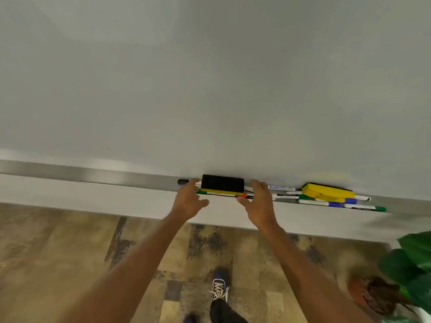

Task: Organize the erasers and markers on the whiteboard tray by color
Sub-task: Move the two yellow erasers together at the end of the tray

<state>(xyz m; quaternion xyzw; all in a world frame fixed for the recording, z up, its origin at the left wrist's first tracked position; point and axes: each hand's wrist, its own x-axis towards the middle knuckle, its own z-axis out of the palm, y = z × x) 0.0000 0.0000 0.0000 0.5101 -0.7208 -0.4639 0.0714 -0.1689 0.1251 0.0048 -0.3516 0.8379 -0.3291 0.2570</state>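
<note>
An eraser (pixel 222 184) with a black felt face and yellow body lies on the metal whiteboard tray (pixel 93 174), on top of several markers. My left hand (pixel 189 199) is at its left end and my right hand (pixel 258 201) at its right end, fingers spread and relaxed, neither plainly gripping it. A second yellow eraser (pixel 327 193) lies further right on the tray. Around it lie white markers with a blue cap (pixel 334 204) and a green cap (pixel 380 208). A green marker (pixel 210 193) and a red cap (pixel 242 195) peek from under the first eraser.
The whiteboard (pixel 210 89) fills the upper view. A potted plant (pixel 410 271) stands on the floor at the lower right. My shoe (pixel 219 287) is on the patterned floor below the tray. The tray's left stretch holds nothing but a black cap (pixel 183 181).
</note>
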